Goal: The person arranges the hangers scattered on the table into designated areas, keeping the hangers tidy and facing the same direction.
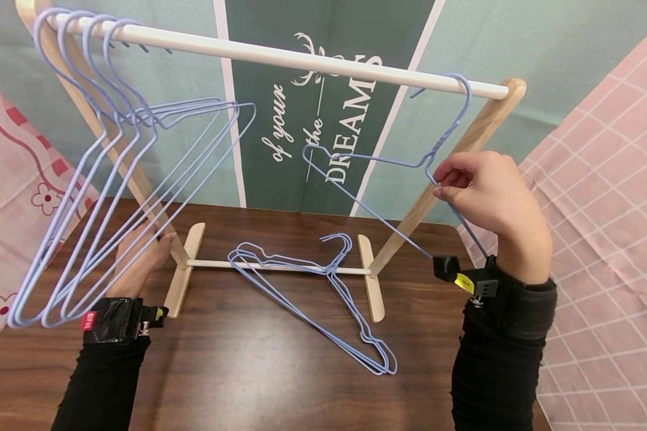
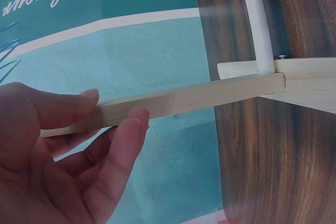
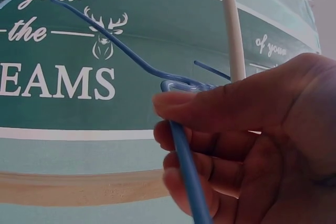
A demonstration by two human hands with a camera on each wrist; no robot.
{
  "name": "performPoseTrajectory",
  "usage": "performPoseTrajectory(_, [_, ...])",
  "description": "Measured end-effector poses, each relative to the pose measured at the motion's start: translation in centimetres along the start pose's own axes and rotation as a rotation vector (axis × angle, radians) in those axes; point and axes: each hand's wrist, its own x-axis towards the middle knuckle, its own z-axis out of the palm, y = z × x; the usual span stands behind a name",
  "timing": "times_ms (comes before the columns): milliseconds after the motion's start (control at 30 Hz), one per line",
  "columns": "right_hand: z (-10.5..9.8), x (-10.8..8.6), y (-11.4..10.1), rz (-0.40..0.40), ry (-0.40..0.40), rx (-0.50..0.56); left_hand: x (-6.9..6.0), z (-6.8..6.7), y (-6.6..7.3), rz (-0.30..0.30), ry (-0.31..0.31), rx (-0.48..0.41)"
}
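Note:
My right hand [image 1: 490, 185] pinches a blue wire hanger [image 1: 443, 139] just below its twisted neck, thumb against the fingers. The hanger's hook is over the white top rail [image 1: 280, 57] of a clothes rack, near its right end. In the right wrist view the wire [image 3: 185, 156] runs between thumb and curled fingers. On the other side, my left hand [image 1: 144, 251] holds the rack's left wooden post [image 2: 184, 98] low down, thumb on one face and fingers on the other. Several matching hangers [image 1: 150, 117] hang at the rail's left end, partly covering that hand.
A small pile of blue hangers [image 1: 331, 270] lies on the brown wooden table [image 1: 280, 383], partly over the rack's white lower bar [image 1: 205, 263]. Wooden feet [image 1: 373, 287] support the rack. Behind it hangs a green printed cloth [image 1: 280, 179]; pink cloths [image 1: 598, 209] flank both sides.

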Motion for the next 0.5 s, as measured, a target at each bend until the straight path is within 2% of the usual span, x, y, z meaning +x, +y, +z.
performPoseTrajectory(300, [0.11, 0.05, 0.01, 0.015, -0.008, -0.013, -0.07, 0.05, -0.06, 0.024, 0.03, 0.011])
performPoseTrajectory(500, [0.18, 0.01, 0.09, 0.019, -0.005, -0.008, -0.1, -0.1, -0.05, 0.017, -0.01, 0.055])
